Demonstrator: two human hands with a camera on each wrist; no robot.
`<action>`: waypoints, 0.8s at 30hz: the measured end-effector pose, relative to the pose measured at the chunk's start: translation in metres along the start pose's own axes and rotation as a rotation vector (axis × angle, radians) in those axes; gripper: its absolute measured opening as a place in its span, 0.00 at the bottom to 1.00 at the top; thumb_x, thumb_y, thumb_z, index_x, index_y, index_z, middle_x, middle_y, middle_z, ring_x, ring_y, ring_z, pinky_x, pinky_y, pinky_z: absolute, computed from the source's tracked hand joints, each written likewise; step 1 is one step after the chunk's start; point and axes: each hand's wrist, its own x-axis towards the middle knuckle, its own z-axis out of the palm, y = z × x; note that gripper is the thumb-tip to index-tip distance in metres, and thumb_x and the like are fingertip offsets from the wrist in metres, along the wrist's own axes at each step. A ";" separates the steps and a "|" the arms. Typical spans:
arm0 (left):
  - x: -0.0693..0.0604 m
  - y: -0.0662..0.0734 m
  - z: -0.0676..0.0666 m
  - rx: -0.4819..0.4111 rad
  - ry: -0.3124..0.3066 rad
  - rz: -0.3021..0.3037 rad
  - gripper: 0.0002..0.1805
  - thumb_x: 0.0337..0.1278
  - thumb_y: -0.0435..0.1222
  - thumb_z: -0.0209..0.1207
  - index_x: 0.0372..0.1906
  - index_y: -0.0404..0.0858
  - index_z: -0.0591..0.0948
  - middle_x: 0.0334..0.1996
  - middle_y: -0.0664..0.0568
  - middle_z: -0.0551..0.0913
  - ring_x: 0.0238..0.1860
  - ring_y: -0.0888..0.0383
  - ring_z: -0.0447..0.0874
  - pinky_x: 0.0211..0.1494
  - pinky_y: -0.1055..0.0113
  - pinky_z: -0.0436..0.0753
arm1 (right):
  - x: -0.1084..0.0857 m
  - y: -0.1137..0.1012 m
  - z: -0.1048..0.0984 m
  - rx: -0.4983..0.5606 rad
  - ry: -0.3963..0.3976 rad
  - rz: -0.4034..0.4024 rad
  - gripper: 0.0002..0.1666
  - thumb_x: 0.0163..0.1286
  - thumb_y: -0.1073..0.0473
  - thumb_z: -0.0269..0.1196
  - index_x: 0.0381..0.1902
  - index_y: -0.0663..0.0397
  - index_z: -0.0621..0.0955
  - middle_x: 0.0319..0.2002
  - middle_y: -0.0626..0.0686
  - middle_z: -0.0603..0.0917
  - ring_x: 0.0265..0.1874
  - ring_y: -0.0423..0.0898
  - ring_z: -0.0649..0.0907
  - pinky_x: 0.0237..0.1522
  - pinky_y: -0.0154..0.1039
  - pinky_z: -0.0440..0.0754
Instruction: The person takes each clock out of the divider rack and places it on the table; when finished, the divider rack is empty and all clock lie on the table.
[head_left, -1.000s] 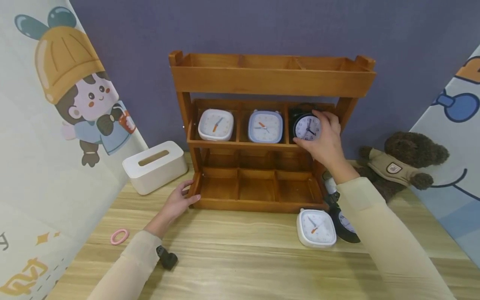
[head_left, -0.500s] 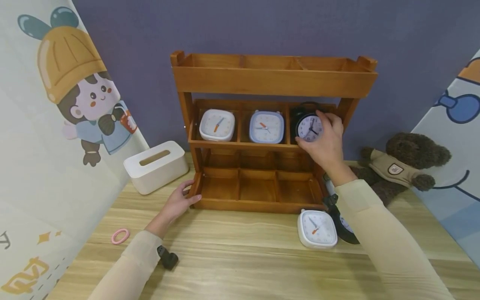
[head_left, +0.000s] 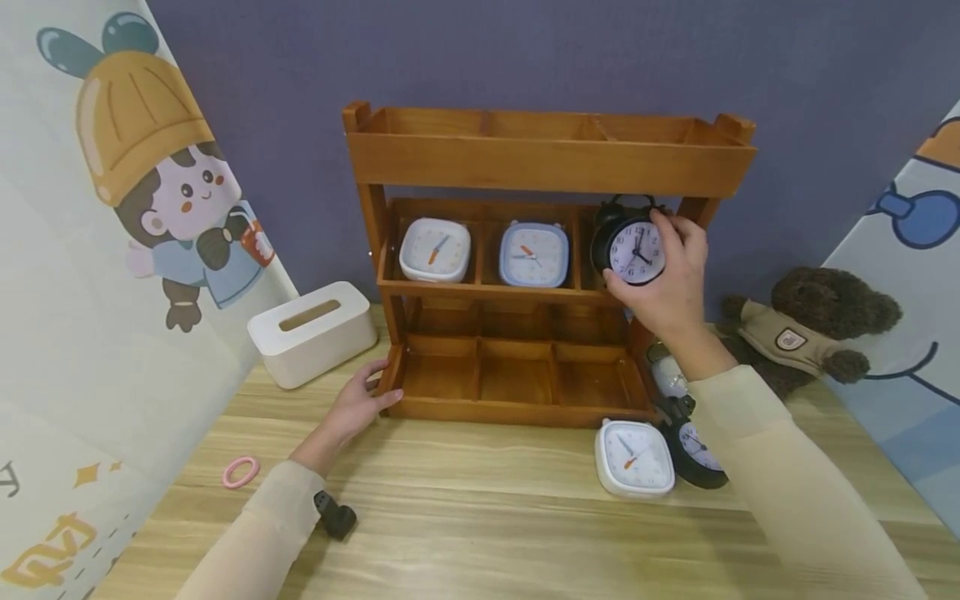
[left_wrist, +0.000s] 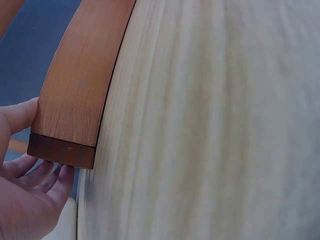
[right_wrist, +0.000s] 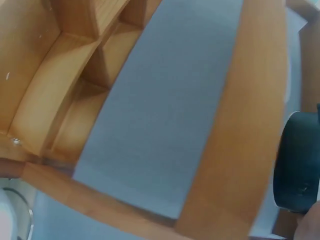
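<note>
My right hand [head_left: 667,283] pinches a black twin-bell alarm clock [head_left: 636,252] between thumb and fingers, at the right end of the wooden rack's [head_left: 547,165] middle tier. That clock's dark side [right_wrist: 299,162] shows at the right edge of the right wrist view. In the same tier sit a white clock [head_left: 435,250] on the left and a blue-rimmed clock [head_left: 534,254] in the centre. My left hand [head_left: 354,410] holds the rack's lower left end, thumb on one side and fingers on the other, as the left wrist view shows at the wooden end [left_wrist: 65,150].
A white clock [head_left: 635,458] and a black clock [head_left: 696,450] lie by the rack's front right corner, a whitish round object [head_left: 669,377] behind them. A tissue box [head_left: 311,333] and pink ring [head_left: 241,472] are at left, a brown bear [head_left: 795,333] at right.
My right hand has moved right and a little toward me with the black clock, which now overlaps the rack's right end. The left hand stays on the rack.
</note>
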 end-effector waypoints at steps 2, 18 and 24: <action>-0.001 0.001 0.000 0.004 -0.004 0.003 0.37 0.63 0.32 0.62 0.72 0.31 0.59 0.72 0.33 0.56 0.68 0.33 0.58 0.61 0.45 0.71 | -0.004 -0.008 -0.004 0.021 -0.017 -0.009 0.51 0.46 0.56 0.76 0.68 0.61 0.70 0.61 0.70 0.63 0.60 0.60 0.63 0.58 0.56 0.66; 0.000 0.001 0.000 0.003 -0.014 0.002 0.37 0.63 0.32 0.61 0.73 0.31 0.58 0.72 0.33 0.56 0.68 0.34 0.58 0.61 0.45 0.71 | -0.065 -0.048 -0.020 0.148 -0.368 -0.019 0.52 0.40 0.61 0.79 0.67 0.59 0.72 0.60 0.63 0.66 0.57 0.58 0.68 0.50 0.59 0.69; 0.000 0.000 -0.001 0.004 -0.015 0.000 0.37 0.63 0.32 0.61 0.73 0.32 0.58 0.72 0.35 0.55 0.68 0.34 0.57 0.61 0.45 0.70 | -0.088 -0.043 -0.015 0.255 -0.534 -0.033 0.52 0.41 0.63 0.80 0.67 0.56 0.72 0.60 0.56 0.67 0.56 0.53 0.70 0.50 0.55 0.73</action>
